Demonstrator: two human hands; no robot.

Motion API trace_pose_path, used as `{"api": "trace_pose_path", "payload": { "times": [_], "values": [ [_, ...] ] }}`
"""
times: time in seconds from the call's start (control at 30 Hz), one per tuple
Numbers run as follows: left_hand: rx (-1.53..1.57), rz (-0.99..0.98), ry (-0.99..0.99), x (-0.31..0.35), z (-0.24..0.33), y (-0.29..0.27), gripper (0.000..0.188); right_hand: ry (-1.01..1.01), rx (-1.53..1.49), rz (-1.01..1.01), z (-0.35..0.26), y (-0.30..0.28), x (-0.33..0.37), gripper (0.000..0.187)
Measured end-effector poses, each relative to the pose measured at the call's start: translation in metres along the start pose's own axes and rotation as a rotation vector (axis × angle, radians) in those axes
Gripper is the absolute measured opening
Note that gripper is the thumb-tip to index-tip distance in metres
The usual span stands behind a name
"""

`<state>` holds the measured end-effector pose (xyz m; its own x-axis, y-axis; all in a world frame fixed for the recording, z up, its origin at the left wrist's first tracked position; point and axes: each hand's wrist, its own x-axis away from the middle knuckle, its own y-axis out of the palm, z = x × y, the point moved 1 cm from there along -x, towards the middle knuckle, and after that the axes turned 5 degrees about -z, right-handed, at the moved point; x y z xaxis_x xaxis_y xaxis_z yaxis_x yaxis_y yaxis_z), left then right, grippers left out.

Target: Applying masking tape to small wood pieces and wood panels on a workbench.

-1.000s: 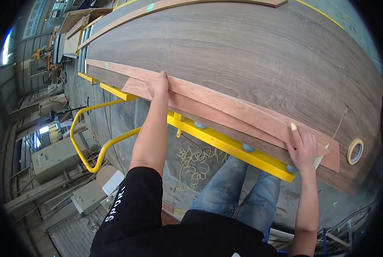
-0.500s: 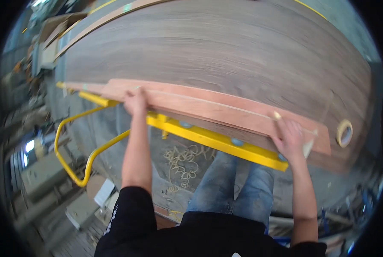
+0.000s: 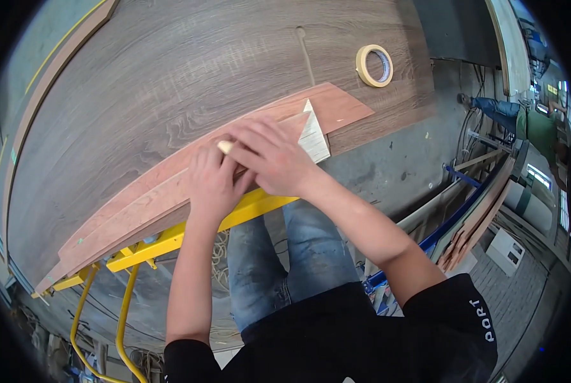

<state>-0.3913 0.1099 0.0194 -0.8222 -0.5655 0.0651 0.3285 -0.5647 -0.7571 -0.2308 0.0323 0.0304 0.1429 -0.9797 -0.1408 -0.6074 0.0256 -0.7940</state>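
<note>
Left hand point(image 3: 212, 179) and right hand point(image 3: 274, 159), grips unclear, meet over two wooden strips point(image 3: 142, 212) near one tape roll point(image 3: 363, 66).

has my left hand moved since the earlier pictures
Yes: the left hand has moved rightward, alongside the yellow rail and closer to the tape roll.

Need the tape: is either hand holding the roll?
No, the tape roll lies on the brown board, apart from left hand and right hand.

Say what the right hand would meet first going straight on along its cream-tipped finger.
Most likely the left hand, right beside that fingertip; depth leaves unclear whether it would touch or pass just above.
</note>
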Motion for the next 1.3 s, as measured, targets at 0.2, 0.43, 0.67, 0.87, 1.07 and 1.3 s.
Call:
{"api": "trace_pose_path", "payload": {
  "times": [0.2, 0.43, 0.67, 0.87, 1.07, 1.3],
  "values": [
    [-0.073, -0.080, 0.134, -0.027, 0.015, 0.016, 0.058, 0.589, 0.263, 0.252, 0.020, -0.025, 0.077, 0.075],
    [-0.143, 0.010, 0.083, -0.043, 0.012, 0.021, 0.062, 0.762, 0.035, 0.207, 0.030, -0.016, 0.096, 0.082],
    [-0.239, 0.027, 0.240, -0.052, 0.024, 0.037, 0.054, 0.707, -0.060, 0.250, 0.026, -0.010, 0.083, 0.087],
    [-0.086, 0.055, 0.166, -0.064, 0.026, 0.053, 0.045, 0.694, 0.012, 0.333, 0.029, -0.008, 0.082, 0.082],
    [-0.137, 0.033, 0.190, -0.071, 0.037, 0.047, 0.042, 0.716, -0.025, 0.319, 0.035, -0.007, 0.081, 0.078],
    [-0.081, 0.062, 0.121, -0.075, 0.036, 0.054, 0.034, 0.741, -0.068, 0.292, 0.035, -0.009, 0.080, 0.078]
  ]
}}
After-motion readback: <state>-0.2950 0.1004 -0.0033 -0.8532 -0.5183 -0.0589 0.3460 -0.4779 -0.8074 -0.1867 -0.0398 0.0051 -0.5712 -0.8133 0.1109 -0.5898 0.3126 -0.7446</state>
